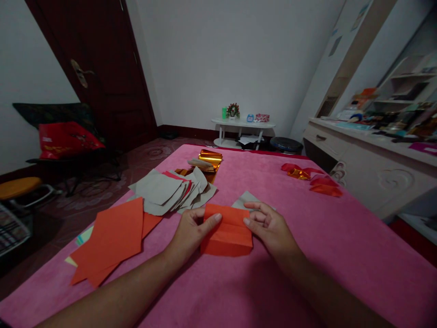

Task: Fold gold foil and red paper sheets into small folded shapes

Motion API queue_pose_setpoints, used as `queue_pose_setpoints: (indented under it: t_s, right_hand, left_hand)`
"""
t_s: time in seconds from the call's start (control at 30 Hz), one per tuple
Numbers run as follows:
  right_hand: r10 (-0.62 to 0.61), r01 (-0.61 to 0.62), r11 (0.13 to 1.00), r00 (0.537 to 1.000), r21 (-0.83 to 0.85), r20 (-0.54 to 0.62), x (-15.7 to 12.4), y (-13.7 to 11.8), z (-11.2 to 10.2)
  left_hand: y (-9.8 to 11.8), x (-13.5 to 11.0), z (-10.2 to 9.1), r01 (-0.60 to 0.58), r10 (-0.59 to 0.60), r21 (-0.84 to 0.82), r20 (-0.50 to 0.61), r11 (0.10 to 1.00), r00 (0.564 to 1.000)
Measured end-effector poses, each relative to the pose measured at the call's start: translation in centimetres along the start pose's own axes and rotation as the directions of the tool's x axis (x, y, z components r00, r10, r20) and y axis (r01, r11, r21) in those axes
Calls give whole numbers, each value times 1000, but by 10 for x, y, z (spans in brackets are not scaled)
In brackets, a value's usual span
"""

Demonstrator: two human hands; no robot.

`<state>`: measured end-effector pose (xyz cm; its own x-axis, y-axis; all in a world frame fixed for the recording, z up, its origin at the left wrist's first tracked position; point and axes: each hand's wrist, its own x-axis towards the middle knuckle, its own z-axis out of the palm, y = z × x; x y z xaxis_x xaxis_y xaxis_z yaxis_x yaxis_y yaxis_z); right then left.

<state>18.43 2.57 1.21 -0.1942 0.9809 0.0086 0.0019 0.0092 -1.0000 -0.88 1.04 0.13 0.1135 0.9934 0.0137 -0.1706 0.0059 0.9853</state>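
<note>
Forearms [136, 283]: yours slant inward from both lower corners.
Left hand [196, 230]: pinches the creased orange paper [227, 234] by its left edge, thumb on top.
Right hand [271, 228]: holds its right edge, fingers loosely curled.
Paper's place: between your hands, over pink cloth [341, 241].
Just beyond: a grey sheet [245, 199].

Dark door [107, 64] beside a pale wall [232, 54]

A pink cloth [341, 246] covers the flat surface. On it spreads a grey paper pile [159, 189]; nearer than the pile lie orange sheets [112, 237], beyond it a gold foil roll [211, 159], rightward a lone grey sheet [245, 199], farther right small red and orange pieces [326, 190].
</note>
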Motion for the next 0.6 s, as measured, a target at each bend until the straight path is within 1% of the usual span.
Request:
queue_pose_setpoints:
  t_s: [0.1, 0.2, 0.23, 0.27, 0.3, 0.33, 0.37, 0.4, 0.43, 0.47, 0.5, 0.6]
  right_hand:
    - [1, -1, 1000, 1000, 10, -22, 3, 4, 2]
    - [1, -1, 998, 1000, -56, -9, 7, 6, 1]
    - [-18, 18, 994, 1000, -110, -7, 8, 7, 0]
    - [-69, 66, 980, 998, -188, -11, 8, 7, -2]
    - [-153, 143, 946, 988, -290, -14, 8, 8, -4]
    - [-263, 239, 884, 965, -402, -5, 7, 8, -6]
    - [-378, 336, 792, 926, -509, 24, 6, 9, -8]
    - [-475, 422, 685, 877, -594, 75, 4, 9, -10]
    - [-541, 488, 585, 830, -647, 137, 1, 9, -12]
    - [-575, 536, 511, 794, -672, 196, -3, 10, -13]
    - [-592, 568, 458, 769, -684, 242, -7, 11, -13]
    - [-626, 600, 320, 715, -733, 312, -18, 12, -13]
  left_hand:
    - [-3, 4, -2, -41, 42, 5, -34, 999, 999]
    - [-4, 8, -5, -60, 56, -36, -88, 998, 995]
    - [-3, 8, -6, -54, 49, -50, -99, 997, 994]
    - [-2, 9, -8, -47, 41, -57, -104, 997, 994]
    - [-1, 9, -9, -36, 30, -54, -104, 998, 994]
    - [0, 10, -10, -23, 18, -46, -104, 999, 994]
    - [1, 10, -12, -9, 6, -32, -103, 999, 995]
    - [2, 11, -13, 5, -6, -12, -102, 1000, 995]
    - [1, 11, -15, 17, -15, 14, -99, 1000, 995]
    - [1, 12, -16, 24, -19, 46, -99, 999, 995]
    - [-1, 13, -17, 27, -19, 84, -101, 996, 995]
    - [-6, 14, -19, 11, 17, 230, -121, 973, 993]
